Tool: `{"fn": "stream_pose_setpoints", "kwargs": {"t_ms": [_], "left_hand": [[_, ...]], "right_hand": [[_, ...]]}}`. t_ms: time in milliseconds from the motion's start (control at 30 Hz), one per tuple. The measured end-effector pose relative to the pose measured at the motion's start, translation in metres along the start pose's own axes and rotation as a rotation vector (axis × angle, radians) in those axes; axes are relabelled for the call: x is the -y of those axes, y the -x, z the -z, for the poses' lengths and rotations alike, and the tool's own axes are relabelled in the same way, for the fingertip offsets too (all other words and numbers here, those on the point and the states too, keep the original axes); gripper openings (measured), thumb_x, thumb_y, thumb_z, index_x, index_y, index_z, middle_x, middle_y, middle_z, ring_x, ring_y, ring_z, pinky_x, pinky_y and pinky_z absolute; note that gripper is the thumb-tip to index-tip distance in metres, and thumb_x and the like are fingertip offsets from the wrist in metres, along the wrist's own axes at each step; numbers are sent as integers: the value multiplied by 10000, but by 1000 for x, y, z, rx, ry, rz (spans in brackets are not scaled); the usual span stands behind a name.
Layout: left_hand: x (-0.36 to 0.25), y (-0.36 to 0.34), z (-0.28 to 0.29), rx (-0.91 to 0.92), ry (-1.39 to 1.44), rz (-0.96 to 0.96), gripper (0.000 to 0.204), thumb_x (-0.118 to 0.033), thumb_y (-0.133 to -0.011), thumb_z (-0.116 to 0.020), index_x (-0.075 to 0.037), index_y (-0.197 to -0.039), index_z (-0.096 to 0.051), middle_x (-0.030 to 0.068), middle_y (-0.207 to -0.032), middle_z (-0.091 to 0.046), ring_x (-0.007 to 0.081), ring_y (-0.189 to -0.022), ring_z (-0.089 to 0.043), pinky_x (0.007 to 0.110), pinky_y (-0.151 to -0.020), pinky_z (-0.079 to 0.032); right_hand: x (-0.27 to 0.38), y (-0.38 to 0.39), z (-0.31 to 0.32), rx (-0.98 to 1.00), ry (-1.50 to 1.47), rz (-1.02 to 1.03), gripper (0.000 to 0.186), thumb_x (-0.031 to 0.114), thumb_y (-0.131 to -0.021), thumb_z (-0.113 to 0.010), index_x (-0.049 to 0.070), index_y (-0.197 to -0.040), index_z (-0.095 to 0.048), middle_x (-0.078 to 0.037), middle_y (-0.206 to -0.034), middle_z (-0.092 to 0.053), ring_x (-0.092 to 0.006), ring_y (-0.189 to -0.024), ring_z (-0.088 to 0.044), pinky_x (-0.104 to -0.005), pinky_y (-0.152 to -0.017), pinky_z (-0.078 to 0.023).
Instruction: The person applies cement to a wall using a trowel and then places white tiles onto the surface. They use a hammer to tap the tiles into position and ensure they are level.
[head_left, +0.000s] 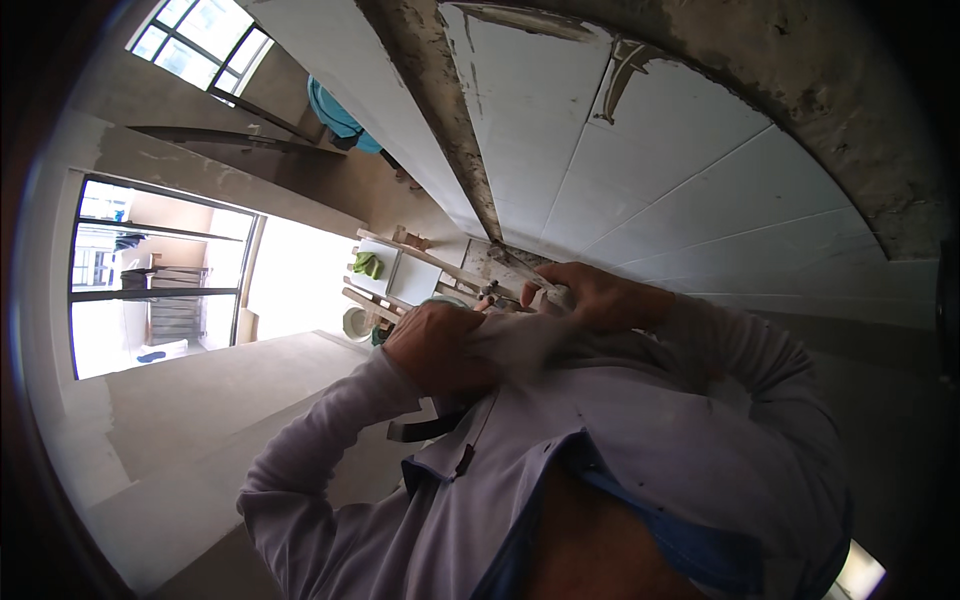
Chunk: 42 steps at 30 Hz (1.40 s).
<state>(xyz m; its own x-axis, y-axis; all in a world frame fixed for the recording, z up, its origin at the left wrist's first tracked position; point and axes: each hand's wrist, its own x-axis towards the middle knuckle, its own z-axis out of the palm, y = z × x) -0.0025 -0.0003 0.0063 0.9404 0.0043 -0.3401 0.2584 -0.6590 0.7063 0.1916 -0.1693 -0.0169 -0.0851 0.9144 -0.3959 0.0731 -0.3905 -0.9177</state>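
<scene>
My left hand (438, 345) is closed in front of my chest, its fingers curled against the front of my pale grey jacket (650, 410). The cloth beside it is bunched and smeared by motion. Close by on the right, my right hand (605, 297) is wrapped round the pale, rounded end of a long, narrow, mortar-stained tool (522, 268). That tool slants up and left from my fingers; its exact kind is unclear. Both forearms are in grey sleeves. A dark strap (425, 430) sticks out below my left hand.
Large pale tiles (660, 150) cover the wall at upper right, bordered by rough mortar. Beyond my hands, a wooden stand (415, 277) bears a white panel and a green cloth (368, 264). A pale bucket (357, 322) stands beside it. At left is a bright window (160, 270).
</scene>
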Motion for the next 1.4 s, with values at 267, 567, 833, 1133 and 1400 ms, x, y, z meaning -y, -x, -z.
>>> {"fn": "stream_pose_setpoints", "kwargs": {"t_ms": [267,567,833,1133,1400], "left_hand": [[30,-10,-45,-193,396,58,310,-190,-817,-613,5,-1058,-633,165,-947,-675,248,-871,-662,348,-787,-508],[36,-21,-63,14,172,64,343,-137,-936,-446,-19,-1229,-579,188,-1257,-580,299,-1201,-532,384,-1025,-416],[56,-38,-78,121,847,294,383,-141,-909,-487,-4,-1263,-542,128,-1217,-601,223,-1061,-599,323,-947,-467],[68,-39,-86,223,813,139,411,-132,-893,-508,-8,-1284,-521,90,-1213,-598,170,-1035,-588,313,-924,-471],[46,-49,-66,324,1134,235,616,-263,-866,-670,-16,-1384,-444,79,-1237,-580,123,-1036,-573,261,-909,-458]], "right_hand": [[-8,-4,5,95,-144,-115,432,293,-834,-725,44,-1156,-581,-120,-1021,-593,-168,-978,-548,-313,-849,-440],[9,-9,16,118,255,-92,513,202,-757,-707,34,-1203,-520,-141,-1038,-604,-217,-962,-589,-318,-829,-463],[28,-7,-2,-12,587,-110,731,294,-650,-705,15,-1266,-428,-221,-944,-645,-358,-908,-645,-416,-815,-494],[5,0,27,29,639,-6,689,263,-679,-715,6,-1252,-432,-167,-768,-632,-317,-741,-645,-411,-704,-486],[-30,10,14,-222,447,-60,707,262,-696,-781,33,-1242,-397,-196,-904,-640,-330,-893,-645,-409,-786,-479]]}}
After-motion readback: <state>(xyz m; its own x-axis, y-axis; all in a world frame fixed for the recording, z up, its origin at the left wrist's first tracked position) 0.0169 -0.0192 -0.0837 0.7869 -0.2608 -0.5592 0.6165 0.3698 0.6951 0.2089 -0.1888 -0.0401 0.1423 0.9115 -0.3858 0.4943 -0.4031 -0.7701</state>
